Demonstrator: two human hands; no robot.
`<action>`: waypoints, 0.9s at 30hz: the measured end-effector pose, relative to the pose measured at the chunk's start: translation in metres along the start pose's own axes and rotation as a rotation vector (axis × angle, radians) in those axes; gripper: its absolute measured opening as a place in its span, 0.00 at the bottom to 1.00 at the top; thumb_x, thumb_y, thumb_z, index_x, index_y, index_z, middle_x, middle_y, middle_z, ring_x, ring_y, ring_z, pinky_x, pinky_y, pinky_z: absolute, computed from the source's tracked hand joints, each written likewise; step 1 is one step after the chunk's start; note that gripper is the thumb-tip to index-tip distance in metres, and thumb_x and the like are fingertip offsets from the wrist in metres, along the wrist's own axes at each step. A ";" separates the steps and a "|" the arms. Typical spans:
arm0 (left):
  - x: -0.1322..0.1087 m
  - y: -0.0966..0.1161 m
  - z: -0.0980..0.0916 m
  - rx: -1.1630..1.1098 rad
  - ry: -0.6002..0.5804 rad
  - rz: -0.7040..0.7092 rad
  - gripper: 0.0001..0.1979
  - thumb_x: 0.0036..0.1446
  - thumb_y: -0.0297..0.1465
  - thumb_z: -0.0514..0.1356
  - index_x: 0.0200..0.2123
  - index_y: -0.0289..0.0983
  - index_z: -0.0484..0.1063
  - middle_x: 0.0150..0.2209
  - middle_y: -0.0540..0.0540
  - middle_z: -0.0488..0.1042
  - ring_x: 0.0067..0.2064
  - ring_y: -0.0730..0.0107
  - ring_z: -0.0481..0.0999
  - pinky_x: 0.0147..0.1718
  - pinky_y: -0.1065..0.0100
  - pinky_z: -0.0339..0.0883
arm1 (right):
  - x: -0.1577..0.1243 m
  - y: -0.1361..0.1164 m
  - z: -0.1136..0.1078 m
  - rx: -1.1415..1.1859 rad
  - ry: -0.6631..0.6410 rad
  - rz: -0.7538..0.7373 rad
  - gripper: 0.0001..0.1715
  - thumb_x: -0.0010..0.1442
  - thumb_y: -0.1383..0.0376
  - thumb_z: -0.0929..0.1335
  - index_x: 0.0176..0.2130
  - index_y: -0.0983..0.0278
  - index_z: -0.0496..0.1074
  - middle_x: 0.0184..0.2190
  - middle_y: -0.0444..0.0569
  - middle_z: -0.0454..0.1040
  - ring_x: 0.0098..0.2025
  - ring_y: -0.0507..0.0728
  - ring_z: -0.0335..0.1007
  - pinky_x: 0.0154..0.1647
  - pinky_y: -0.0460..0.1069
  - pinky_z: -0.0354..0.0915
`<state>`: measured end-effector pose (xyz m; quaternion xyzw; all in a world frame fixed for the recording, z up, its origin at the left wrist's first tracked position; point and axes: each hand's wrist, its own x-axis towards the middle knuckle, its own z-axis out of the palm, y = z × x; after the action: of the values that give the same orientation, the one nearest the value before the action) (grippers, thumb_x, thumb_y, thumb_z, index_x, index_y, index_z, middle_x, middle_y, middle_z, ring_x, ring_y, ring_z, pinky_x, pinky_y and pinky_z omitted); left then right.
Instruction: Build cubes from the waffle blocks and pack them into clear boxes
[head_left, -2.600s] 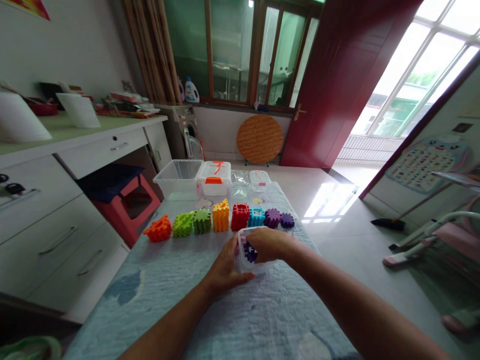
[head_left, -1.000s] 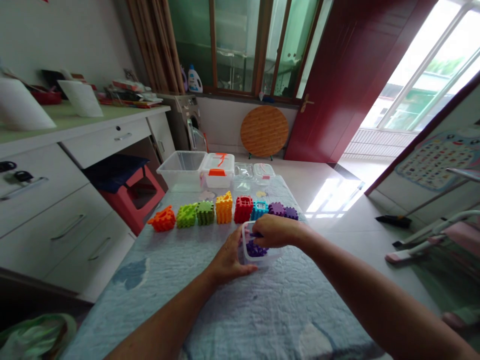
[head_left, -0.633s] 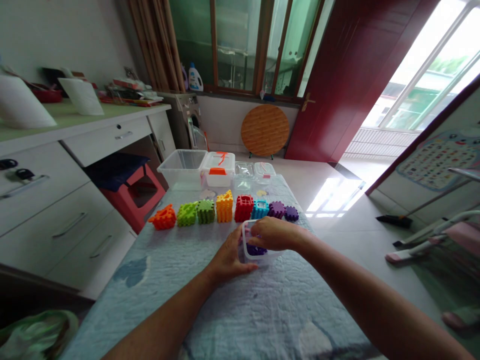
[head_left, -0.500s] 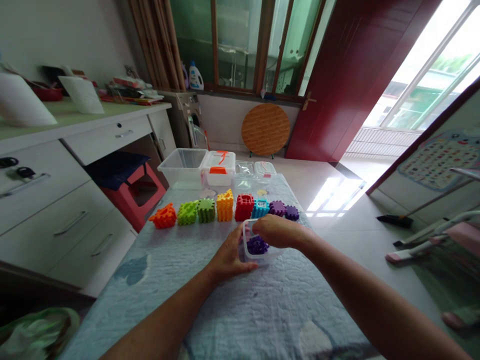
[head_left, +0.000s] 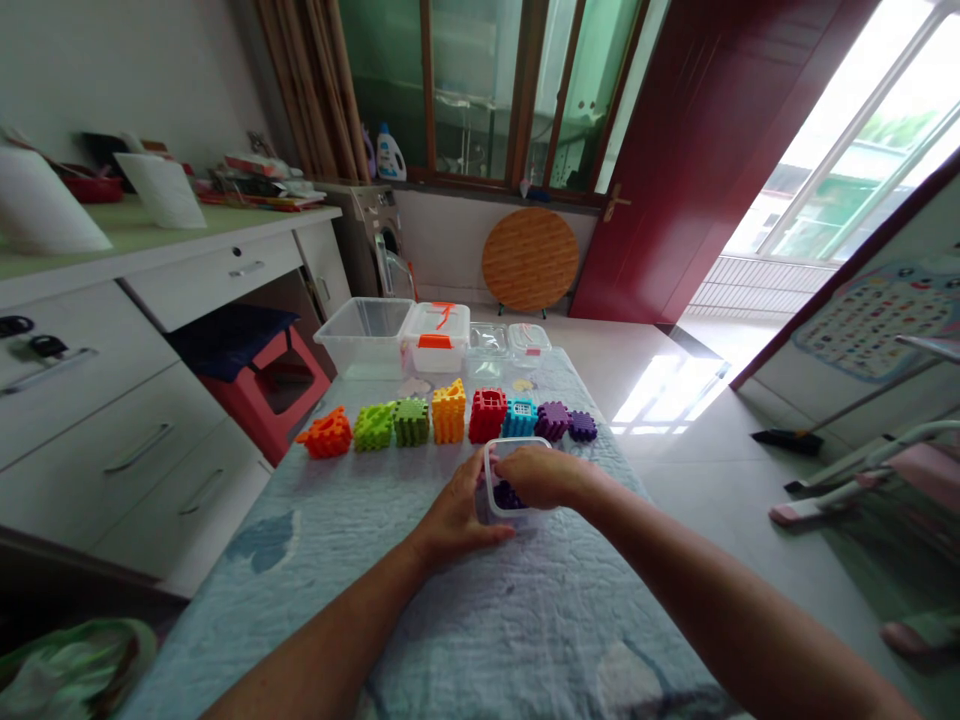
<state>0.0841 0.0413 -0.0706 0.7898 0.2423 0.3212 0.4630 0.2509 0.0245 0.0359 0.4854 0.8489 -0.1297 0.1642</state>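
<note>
My left hand (head_left: 463, 512) grips the left side of a small clear plastic box (head_left: 517, 515), its thumb along the near side. Inside lie dark purple interlocking pieces (head_left: 507, 494). My right hand (head_left: 538, 476) reaches down into the box over those pieces, its fingertips hidden. Behind the box stands a row of notched-edge blocks: orange (head_left: 328, 433), light green (head_left: 373, 427), dark green (head_left: 412, 422), yellow (head_left: 449, 412), red (head_left: 488, 414), blue (head_left: 520, 417), and two purple ones, a larger (head_left: 553, 420) and a smaller (head_left: 583, 426).
At the table's far end are a large clear bin (head_left: 364, 345), a lidded box with orange clips (head_left: 437, 345), a clear tray (head_left: 489, 345) and a small lidded box (head_left: 529, 342). A quilted cloth (head_left: 360, 570) covers the table. A red stool (head_left: 289, 385) stands left.
My right hand has moved slightly left and down, deeper into the box, covering more of the purple pieces. My left hand stays on the box.
</note>
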 end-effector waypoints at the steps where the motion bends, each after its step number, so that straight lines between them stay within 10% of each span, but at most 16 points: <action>1: 0.000 0.000 0.000 -0.002 -0.001 -0.001 0.56 0.39 0.38 0.73 0.67 0.40 0.45 0.63 0.36 0.58 0.63 0.42 0.58 0.63 0.45 0.51 | 0.001 0.000 0.001 -0.002 -0.002 -0.008 0.21 0.58 0.71 0.64 0.52 0.71 0.70 0.43 0.60 0.78 0.43 0.63 0.76 0.39 0.51 0.68; 10: 0.000 0.000 0.001 -0.041 -0.004 -0.016 0.54 0.39 0.35 0.72 0.66 0.40 0.47 0.62 0.36 0.59 0.63 0.44 0.60 0.62 0.45 0.52 | -0.025 0.002 -0.020 0.083 0.183 -0.041 0.14 0.56 0.75 0.63 0.40 0.68 0.75 0.40 0.54 0.79 0.39 0.56 0.74 0.38 0.47 0.63; 15: -0.002 0.001 0.001 -0.069 -0.008 -0.093 0.56 0.39 0.35 0.73 0.66 0.40 0.45 0.61 0.34 0.59 0.62 0.45 0.61 0.61 0.46 0.54 | -0.066 0.060 -0.037 0.267 0.499 0.277 0.09 0.58 0.67 0.63 0.35 0.64 0.73 0.29 0.45 0.75 0.30 0.51 0.67 0.31 0.45 0.58; 20: -0.003 0.003 0.000 -0.078 -0.042 -0.091 0.55 0.40 0.35 0.72 0.66 0.40 0.44 0.62 0.34 0.58 0.63 0.47 0.60 0.62 0.47 0.52 | -0.060 0.131 0.010 0.156 0.318 0.570 0.25 0.51 0.68 0.67 0.50 0.67 0.70 0.48 0.56 0.73 0.49 0.60 0.67 0.46 0.50 0.60; 27: -0.005 0.001 0.000 -0.110 -0.077 -0.101 0.57 0.39 0.35 0.73 0.66 0.40 0.43 0.62 0.34 0.58 0.63 0.47 0.61 0.62 0.47 0.53 | -0.028 0.156 0.056 0.160 0.215 0.590 0.41 0.45 0.63 0.72 0.58 0.64 0.63 0.55 0.59 0.66 0.56 0.68 0.60 0.51 0.56 0.59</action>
<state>0.0811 0.0378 -0.0712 0.7619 0.2456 0.2796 0.5301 0.4074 0.0588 -0.0133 0.7328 0.6712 -0.0909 0.0654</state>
